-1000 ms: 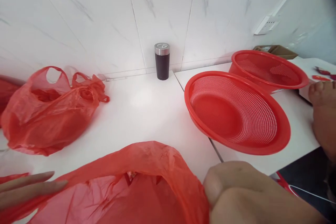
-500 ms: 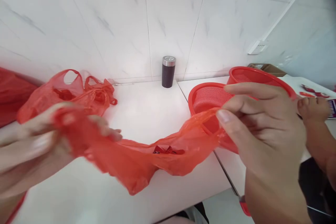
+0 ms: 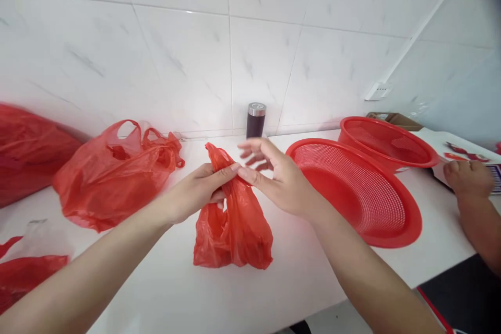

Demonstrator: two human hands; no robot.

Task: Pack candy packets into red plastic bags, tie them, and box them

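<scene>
A red plastic bag point(image 3: 250, 224) hangs gathered at the neck over the white table, its lower part bulging with contents I cannot make out. My left hand point(image 3: 203, 188) is closed around the gathered neck, and the twisted top sticks up above its fingers. At the same spot, my right hand point(image 3: 279, 175) has its thumb tip against the bag beside my left thumb. Its other fingers are spread and curved, apart from the plastic.
Red plastic bags point(image 3: 113, 182) stand to the left. A dark tumbler point(image 3: 255, 120) is by the tiled wall. On the right are a red mesh basket point(image 3: 376, 203) and a second red basket point(image 3: 387, 141). Another person's hand point(image 3: 469, 177) rests at the far right.
My hands, wide apart before with the bag stretched open between them, have come together. The bag's mouth is now bunched into a neck, and my right fingers have spread.
</scene>
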